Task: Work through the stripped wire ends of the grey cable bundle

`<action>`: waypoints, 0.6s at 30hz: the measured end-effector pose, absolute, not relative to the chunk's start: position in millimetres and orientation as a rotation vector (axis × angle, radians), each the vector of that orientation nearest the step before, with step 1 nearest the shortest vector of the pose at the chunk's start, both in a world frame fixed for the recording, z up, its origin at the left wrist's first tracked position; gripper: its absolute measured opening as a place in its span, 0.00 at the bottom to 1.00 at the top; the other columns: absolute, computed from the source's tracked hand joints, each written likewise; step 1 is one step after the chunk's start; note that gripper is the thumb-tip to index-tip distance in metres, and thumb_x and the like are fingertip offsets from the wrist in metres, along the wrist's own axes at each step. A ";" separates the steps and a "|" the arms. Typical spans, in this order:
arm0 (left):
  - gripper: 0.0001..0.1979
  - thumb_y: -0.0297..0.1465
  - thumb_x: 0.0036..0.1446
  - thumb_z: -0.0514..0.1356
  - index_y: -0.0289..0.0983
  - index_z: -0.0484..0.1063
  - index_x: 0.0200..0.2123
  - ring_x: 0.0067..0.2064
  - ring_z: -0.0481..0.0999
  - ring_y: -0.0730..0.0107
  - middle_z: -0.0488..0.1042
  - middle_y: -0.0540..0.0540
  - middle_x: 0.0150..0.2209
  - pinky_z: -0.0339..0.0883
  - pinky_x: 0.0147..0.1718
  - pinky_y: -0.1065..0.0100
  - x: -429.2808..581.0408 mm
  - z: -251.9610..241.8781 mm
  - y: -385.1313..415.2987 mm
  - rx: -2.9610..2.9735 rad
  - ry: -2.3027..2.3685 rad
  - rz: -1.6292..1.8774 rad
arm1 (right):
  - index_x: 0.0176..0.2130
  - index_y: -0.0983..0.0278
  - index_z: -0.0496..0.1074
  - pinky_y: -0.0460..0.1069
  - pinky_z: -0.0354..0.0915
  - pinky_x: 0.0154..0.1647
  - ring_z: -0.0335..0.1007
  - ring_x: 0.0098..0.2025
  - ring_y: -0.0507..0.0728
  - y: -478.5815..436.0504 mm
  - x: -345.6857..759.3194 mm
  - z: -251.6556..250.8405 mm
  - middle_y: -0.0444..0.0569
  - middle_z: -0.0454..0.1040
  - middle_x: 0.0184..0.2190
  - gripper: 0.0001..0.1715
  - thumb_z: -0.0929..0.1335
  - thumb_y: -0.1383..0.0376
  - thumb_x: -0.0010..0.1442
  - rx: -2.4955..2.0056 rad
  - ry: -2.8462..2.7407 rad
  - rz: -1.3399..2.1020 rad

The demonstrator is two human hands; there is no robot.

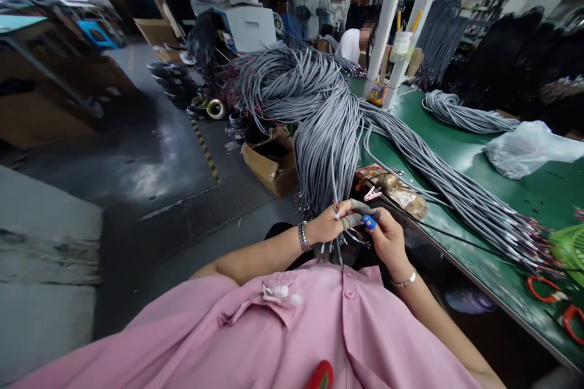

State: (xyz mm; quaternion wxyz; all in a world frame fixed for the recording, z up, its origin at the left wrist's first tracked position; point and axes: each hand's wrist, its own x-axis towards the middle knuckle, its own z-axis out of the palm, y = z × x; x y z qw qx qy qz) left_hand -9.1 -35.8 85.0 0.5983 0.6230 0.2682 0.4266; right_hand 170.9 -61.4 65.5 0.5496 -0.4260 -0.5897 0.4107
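In front of my chest, my left hand (325, 226) is closed round the end of a grey cable (336, 179) that comes down from a big hanging bundle of grey cables (326, 134). My right hand (390, 240) meets it from the right, thumb and fingers pinched together. A blue cover (368, 222) sits on its thumb, and grey wraps cover fingers where the hands meet. Thin coloured wires (359, 239) stick out just below the fingers; whether the right hand grips them is hidden. More stripped cable ends hang beneath my left hand.
A green table (460, 158) on the right carries a long row of grey cables (438, 173), a plastic bag (520, 149), a green basket (568, 246) and orange-handled scissors (545, 289). A cardboard box (271, 167) stands on the floor. Farther back, a person (349, 44) bends forward.
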 end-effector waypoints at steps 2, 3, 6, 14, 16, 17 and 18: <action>0.17 0.41 0.53 0.65 0.35 0.73 0.41 0.35 0.77 0.67 0.77 0.44 0.34 0.70 0.37 0.68 2.8 77.3 -36.5 1.400 0.660 0.941 | 0.33 0.58 0.75 0.47 0.66 0.28 0.65 0.27 0.52 -59.6 169.2 61.1 0.42 0.72 0.26 0.06 0.74 0.60 0.54 -1.050 -1.241 1.079; 0.18 0.41 0.53 0.65 0.35 0.71 0.41 0.30 0.76 0.70 0.76 0.45 0.31 0.70 0.32 0.69 5.8 72.4 -36.4 1.388 0.710 0.913 | 0.34 0.58 0.75 0.46 0.65 0.26 0.64 0.25 0.51 -59.0 169.2 57.5 0.42 0.72 0.25 0.09 0.74 0.59 0.53 -1.056 -1.171 1.132; 0.19 0.42 0.52 0.65 0.34 0.68 0.40 0.20 0.69 0.76 0.73 0.50 0.23 0.64 0.20 0.73 6.7 59.2 -34.3 1.396 0.846 0.831 | 0.34 0.61 0.73 0.44 0.63 0.23 0.62 0.23 0.48 -58.5 169.3 43.1 0.41 0.71 0.25 0.13 0.75 0.57 0.51 -1.047 -1.022 1.245; 0.18 0.43 0.52 0.64 0.34 0.67 0.35 0.17 0.64 0.79 0.67 0.54 0.19 0.56 0.16 0.76 -2.7 41.3 -26.7 1.411 0.900 0.734 | 0.37 0.61 0.75 0.46 0.65 0.27 0.65 0.25 0.50 -51.7 169.3 27.0 0.43 0.73 0.28 0.13 0.72 0.56 0.54 -1.093 -1.038 1.265; 0.16 0.42 0.52 0.64 0.34 0.67 0.31 0.19 0.64 0.79 0.68 0.53 0.20 0.57 0.18 0.76 -3.9 39.3 -24.7 1.467 0.903 0.726 | 0.36 0.60 0.76 0.48 0.66 0.31 0.67 0.29 0.52 -47.4 169.6 32.1 0.45 0.75 0.30 0.11 0.73 0.57 0.54 -1.135 -1.195 1.140; 0.15 0.40 0.52 0.64 0.34 0.68 0.30 0.20 0.65 0.79 0.68 0.53 0.21 0.58 0.19 0.75 -4.4 39.4 -23.7 1.504 0.900 0.727 | 0.35 0.61 0.76 0.48 0.66 0.34 0.68 0.31 0.53 -45.3 169.3 34.7 0.46 0.75 0.31 0.10 0.72 0.58 0.54 -1.149 -1.281 1.067; 0.14 0.39 0.52 0.64 0.33 0.68 0.29 0.22 0.65 0.79 0.68 0.53 0.22 0.58 0.21 0.75 -5.0 40.3 -22.9 1.543 0.892 0.731 | 0.34 0.61 0.77 0.49 0.66 0.36 0.69 0.33 0.54 -43.3 168.6 37.0 0.46 0.75 0.31 0.09 0.72 0.59 0.54 -1.159 -1.359 1.001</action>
